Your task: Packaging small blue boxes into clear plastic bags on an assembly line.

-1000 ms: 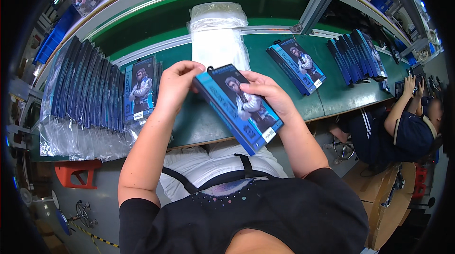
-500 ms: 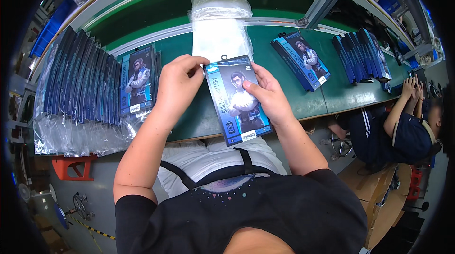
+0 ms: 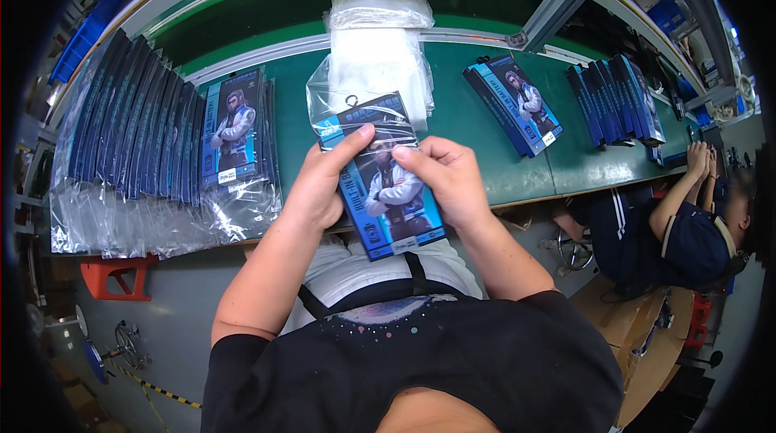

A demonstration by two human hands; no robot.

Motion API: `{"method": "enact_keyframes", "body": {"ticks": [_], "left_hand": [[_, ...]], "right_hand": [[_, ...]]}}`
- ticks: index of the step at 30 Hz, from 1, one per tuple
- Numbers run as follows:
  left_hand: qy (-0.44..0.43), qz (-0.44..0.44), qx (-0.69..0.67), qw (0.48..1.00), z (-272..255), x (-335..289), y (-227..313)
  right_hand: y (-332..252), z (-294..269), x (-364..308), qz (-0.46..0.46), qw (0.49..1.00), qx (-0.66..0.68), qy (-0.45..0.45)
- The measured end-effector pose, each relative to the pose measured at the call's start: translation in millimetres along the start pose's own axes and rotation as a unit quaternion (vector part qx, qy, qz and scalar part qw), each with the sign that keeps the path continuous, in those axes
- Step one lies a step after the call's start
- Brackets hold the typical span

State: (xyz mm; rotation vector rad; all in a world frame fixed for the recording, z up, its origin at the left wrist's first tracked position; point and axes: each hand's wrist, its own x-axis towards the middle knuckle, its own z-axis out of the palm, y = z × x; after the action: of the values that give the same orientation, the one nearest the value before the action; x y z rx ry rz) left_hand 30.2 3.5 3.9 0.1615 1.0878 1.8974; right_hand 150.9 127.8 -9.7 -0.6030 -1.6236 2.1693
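Observation:
In front of me, over the table's near edge, a flat dark-blue box [image 3: 392,205] with a printed figure on its front is tilted, its top end toward the table. Clear plastic film covers its upper part, and a loose flap of a clear bag [image 3: 322,87] sticks out past the top left corner. My left hand [image 3: 330,178] is closed on the box's left edge, thumb on its front. My right hand [image 3: 449,181] grips the right edge, with its thumb on the front too. A stack of clear plastic bags [image 3: 376,61] lies just beyond the box.
At the left stands a long row of bagged boxes [image 3: 129,126], its clear bag ends hanging toward me. Several unbagged-looking boxes [image 3: 517,105] lie to the right, with another group [image 3: 618,101] farther off. A metal post [image 3: 558,0] rises behind. Another person [image 3: 687,215] sits at the right.
My left hand has moved down from the top left corner onto the box's left side. The box has shifted slightly left and tilted more; the clear flap now stands out beyond its top.

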Motion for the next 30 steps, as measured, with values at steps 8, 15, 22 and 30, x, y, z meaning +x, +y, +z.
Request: {"method": "enact_keyframes", "body": {"ticks": [8, 15, 22, 30], "left_hand": [[-0.005, 0.047, -0.046, 0.998, -8, 9, 26], [-0.232, -0.019, -0.006, 0.972, 40, -40, 12], [-0.264, -0.054, 0.159, 0.950, 10, -43, 36], [-0.143, -0.093, -0.097, 0.981, -18, -22, -6]], "right_hand": [[-50, -14, -13, -0.020, 0.967, -0.153, -0.205], [-56, -10, -20, -0.361, 0.905, -0.225, -0.011], [-78, -6, -45, -0.432, 0.874, -0.078, 0.210], [-61, 41, -30, -0.367, 0.834, -0.316, -0.264]]}}
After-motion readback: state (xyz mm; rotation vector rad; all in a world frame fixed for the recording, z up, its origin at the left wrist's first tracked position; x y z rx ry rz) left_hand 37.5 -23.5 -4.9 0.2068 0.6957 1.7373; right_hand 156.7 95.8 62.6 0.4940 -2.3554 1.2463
